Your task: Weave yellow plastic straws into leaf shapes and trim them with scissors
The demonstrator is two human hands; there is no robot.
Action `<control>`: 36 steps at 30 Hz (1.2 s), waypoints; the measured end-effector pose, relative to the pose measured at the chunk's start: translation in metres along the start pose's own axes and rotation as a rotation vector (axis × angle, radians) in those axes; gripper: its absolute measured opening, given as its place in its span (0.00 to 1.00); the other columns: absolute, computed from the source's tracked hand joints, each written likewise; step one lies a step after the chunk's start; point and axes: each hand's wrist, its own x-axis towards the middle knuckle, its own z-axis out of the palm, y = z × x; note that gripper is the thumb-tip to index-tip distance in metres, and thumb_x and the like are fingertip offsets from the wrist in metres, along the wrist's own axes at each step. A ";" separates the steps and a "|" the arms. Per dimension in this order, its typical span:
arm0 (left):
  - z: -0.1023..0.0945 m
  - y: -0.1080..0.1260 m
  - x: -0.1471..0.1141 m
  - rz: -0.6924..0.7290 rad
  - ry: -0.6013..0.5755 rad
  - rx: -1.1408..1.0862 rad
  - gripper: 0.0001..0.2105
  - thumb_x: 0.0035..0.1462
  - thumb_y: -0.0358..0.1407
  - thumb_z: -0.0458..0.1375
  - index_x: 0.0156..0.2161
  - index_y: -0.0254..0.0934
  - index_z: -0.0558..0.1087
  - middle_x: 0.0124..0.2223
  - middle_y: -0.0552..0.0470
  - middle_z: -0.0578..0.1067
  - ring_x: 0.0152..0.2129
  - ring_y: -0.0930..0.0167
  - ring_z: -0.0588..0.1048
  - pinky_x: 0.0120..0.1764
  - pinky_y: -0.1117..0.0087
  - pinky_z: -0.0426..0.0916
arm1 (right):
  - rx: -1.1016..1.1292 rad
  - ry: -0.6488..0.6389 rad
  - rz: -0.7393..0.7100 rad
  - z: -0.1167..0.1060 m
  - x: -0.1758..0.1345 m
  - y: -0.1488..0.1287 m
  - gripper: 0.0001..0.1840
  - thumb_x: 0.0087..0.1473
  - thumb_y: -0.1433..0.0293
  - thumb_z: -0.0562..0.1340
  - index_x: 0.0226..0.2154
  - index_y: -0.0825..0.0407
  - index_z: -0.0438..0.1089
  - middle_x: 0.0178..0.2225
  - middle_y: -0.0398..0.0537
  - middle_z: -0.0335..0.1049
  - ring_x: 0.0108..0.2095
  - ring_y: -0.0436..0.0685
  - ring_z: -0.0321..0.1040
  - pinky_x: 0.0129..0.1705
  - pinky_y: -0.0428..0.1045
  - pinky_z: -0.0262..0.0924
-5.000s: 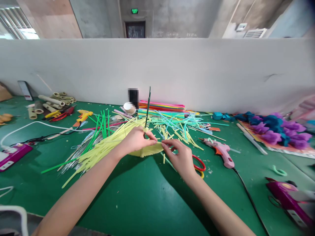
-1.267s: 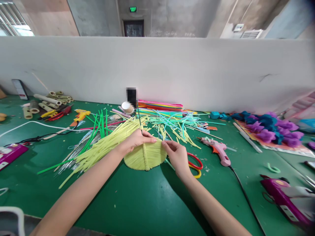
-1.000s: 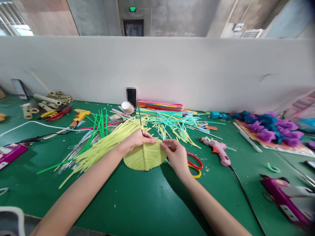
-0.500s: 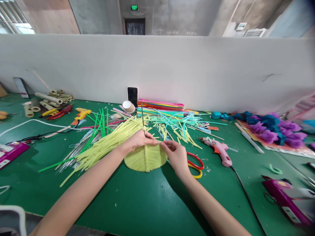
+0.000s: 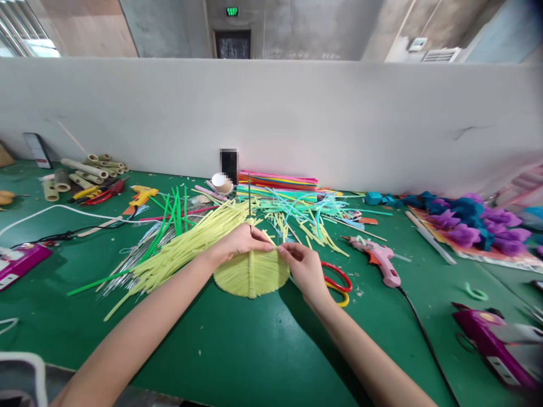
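Note:
A yellow-green leaf [image 5: 252, 277] made of pipe cleaners, with a raised midrib, is held just over the green table. My left hand [image 5: 244, 242] is closed on its upper edge near the midrib, and a thin dark stem [image 5: 249, 195] sticks up past the fingers. On the upper right edge my right hand [image 5: 302, 263] pinches the leaf between thumb and forefinger. The two hands' fingertips nearly meet. Beside my left forearm lies a pile of yellow-green pipe cleaners [image 5: 182, 246]. Scissors [image 5: 338, 282] with red and yellow handles lie by my right hand, partly hidden.
To the right are a pink glue gun [image 5: 382, 263], purple flowers [image 5: 470, 226] and a purple power strip [image 5: 496, 345]. A yellow glue gun [image 5: 142, 196] and bamboo pieces [image 5: 91, 172] lie left. Coloured pipe cleaners [image 5: 278, 181] and a paper cup [image 5: 221, 183] stand near the grey partition [image 5: 271, 107].
The dark stem and the leaf have tilted very slightly, the stem's top shifting right. Both hands keep their grip in almost the same place.

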 end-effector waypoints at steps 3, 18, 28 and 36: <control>-0.007 0.003 -0.002 -0.009 -0.113 0.072 0.16 0.42 0.45 0.68 0.35 0.37 0.80 0.33 0.50 0.80 0.32 0.67 0.75 0.34 0.71 0.66 | -0.005 -0.019 -0.006 0.000 -0.001 -0.002 0.19 0.47 0.54 0.64 0.31 0.54 0.74 0.29 0.50 0.76 0.31 0.59 0.71 0.33 0.51 0.64; -0.020 -0.007 -0.004 -0.049 -0.071 -0.120 0.18 0.41 0.44 0.69 0.37 0.37 0.78 0.35 0.50 0.78 0.33 0.67 0.76 0.36 0.69 0.68 | 0.086 -0.303 0.068 -0.010 -0.001 -0.003 0.19 0.49 0.55 0.64 0.36 0.53 0.72 0.33 0.50 0.76 0.35 0.60 0.73 0.37 0.52 0.67; -0.007 0.012 -0.017 0.235 0.220 0.216 0.22 0.56 0.53 0.54 0.43 0.36 0.75 0.41 0.47 0.79 0.36 0.63 0.76 0.38 0.68 0.68 | 0.025 -0.074 -0.017 -0.010 -0.002 -0.010 0.21 0.48 0.53 0.64 0.34 0.54 0.70 0.32 0.51 0.76 0.33 0.60 0.72 0.33 0.51 0.65; 0.001 -0.002 -0.010 0.282 0.520 0.270 0.26 0.58 0.52 0.53 0.53 0.32 0.66 0.46 0.40 0.77 0.43 0.60 0.76 0.45 0.63 0.69 | -0.039 0.040 -0.102 -0.008 -0.006 -0.010 0.21 0.50 0.52 0.62 0.33 0.53 0.69 0.28 0.48 0.74 0.28 0.56 0.69 0.28 0.47 0.61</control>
